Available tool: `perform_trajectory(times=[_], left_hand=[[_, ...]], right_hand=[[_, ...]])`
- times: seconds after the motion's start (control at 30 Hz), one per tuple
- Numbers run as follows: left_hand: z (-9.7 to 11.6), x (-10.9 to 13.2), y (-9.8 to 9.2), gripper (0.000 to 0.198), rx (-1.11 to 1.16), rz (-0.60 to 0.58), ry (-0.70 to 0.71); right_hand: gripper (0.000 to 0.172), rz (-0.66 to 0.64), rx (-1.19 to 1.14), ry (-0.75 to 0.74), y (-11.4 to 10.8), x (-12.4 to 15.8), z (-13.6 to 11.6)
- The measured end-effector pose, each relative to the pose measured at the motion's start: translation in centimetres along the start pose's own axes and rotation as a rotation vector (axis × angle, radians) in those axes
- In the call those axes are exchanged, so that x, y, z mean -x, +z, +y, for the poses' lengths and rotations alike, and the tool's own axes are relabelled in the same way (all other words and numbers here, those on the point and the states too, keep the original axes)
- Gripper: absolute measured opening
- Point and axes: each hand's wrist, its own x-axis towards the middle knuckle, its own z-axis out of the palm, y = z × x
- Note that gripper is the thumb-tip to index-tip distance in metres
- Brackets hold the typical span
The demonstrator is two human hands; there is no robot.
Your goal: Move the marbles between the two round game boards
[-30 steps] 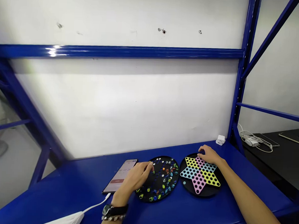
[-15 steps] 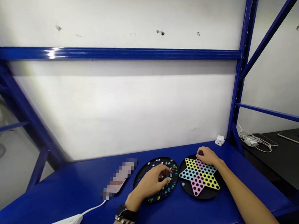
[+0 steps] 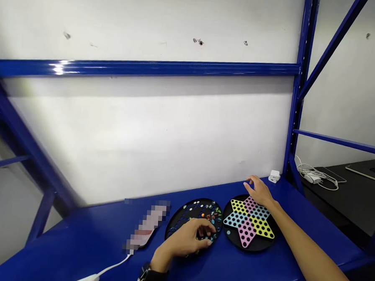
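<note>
My left hand, with a dark watch and a beaded bracelet at the wrist, is over a round black tray. Its fingers curl loosely, apart from the thumb, and nothing shows between them. Several coloured glass marbles lie in that tray, some hidden under the hand. My right hand is at the far edge of a Chinese checkers board, a star in yellow, pink and blue with black holes, set in a second round black tray. Its thumb and fingers are spread, with nothing visible in them.
A phone-like object, partly pixelated, lies to the left with a white cable running to a white power strip. A white charger stands at the back right. Blue rack posts frame the blue tabletop.
My right hand has lifted off the star's far tip and its fingers have spread. My left hand has shifted toward me within the first tray, uncovering an orange marble and others behind it.
</note>
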Motion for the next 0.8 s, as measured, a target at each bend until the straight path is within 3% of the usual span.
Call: perform_trajectory(times=[0.33,0.5,0.8], left_hand=[[-0.1,-0.6,0.7,0.035,0.064,-0.029,-0.031],[0.2,-0.9,1.1,0.035,0.032,0.024,-0.040],[0.6,-1.1,0.9,0.027,0.040,0.009,-0.025]], right_hand=[[0.029,-0.024,0.011,-0.029,0.1,0.1,-0.2],[0.030,-0.025,0.015,-0.040,0.2,0.1,-0.2],[0.033,-0.045,0.020,-0.044,0.5,0.0,0.0]])
